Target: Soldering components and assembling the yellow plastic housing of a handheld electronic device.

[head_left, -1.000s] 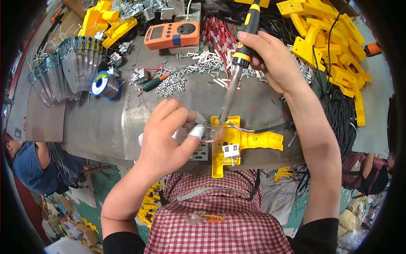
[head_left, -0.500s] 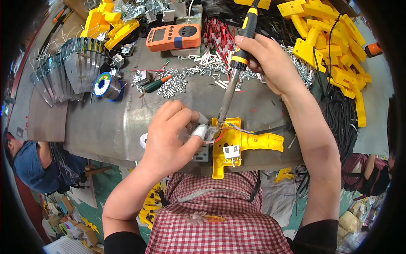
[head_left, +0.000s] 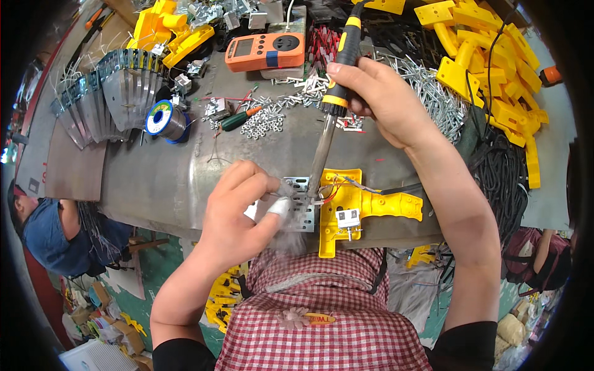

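Note:
My right hand grips a soldering iron with a black and yellow handle, its metal tip pointing down onto thin wires at a perforated metal bracket. My left hand pinches a thin strand at that same joint, thumb and fingers closed beside the bracket; a wisp of smoke hangs there. A yellow plastic handle shell with a small white switch lies right of the bracket on the grey metal worktop.
An orange meter and red-tipped parts lie at the back. A blue solder spool, metal plates and loose screws sit left. Yellow shells and black cables pile right. Another person crouches lower left.
The right hand and soldering iron shifted slightly, the tip staying at the joint. The left hand stayed pinched at the bracket, and smoke now shows.

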A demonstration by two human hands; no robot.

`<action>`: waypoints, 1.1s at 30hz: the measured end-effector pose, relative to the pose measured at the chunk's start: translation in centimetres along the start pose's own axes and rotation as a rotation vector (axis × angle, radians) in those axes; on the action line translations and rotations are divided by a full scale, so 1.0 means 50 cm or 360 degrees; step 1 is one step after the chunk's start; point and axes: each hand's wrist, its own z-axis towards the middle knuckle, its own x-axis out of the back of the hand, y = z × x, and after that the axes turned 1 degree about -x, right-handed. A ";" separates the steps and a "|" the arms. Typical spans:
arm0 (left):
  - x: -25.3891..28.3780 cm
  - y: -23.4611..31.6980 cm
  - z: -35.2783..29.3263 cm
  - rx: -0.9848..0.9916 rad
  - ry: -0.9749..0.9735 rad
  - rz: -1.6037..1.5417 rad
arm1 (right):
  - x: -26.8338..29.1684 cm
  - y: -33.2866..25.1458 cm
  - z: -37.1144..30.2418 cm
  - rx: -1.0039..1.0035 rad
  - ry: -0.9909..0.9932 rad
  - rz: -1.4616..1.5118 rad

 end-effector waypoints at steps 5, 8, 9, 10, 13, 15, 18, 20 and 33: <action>-0.006 -0.002 0.000 -0.0030 0.0031 0.0073 | -0.007 0.008 0.005 0.0063 0.0078 -0.0049; -0.005 -0.004 0.001 -0.0021 0.0037 0.0082 | -0.014 -0.005 -0.003 0.0087 0.0114 -0.0011; -0.005 -0.004 0.001 -0.0024 0.0044 0.0090 | -0.017 -0.009 -0.001 0.0099 0.0121 0.0002; -0.005 -0.004 -0.001 -0.0032 0.0055 0.0111 | -0.016 -0.008 0.002 0.0110 0.0116 0.0003; -0.006 0.001 0.000 -0.0074 0.0081 0.0137 | -0.005 -0.001 0.004 0.0091 0.0065 -0.0126; -0.007 0.002 -0.002 -0.0105 0.0090 0.0139 | -0.010 -0.001 0.001 0.0107 0.0074 -0.0094; -0.009 0.003 -0.009 -0.0029 0.0040 0.0071 | -0.007 -0.001 -0.001 0.0088 0.0085 -0.0096; -0.006 0.005 -0.013 0.0111 0.0060 -0.0006 | 0.001 -0.009 -0.014 0.0052 0.0096 -0.0137; -0.120 -0.003 -0.081 0.0071 0.0368 -0.0411 | 0.103 0.111 -0.235 -0.0082 0.0596 0.0941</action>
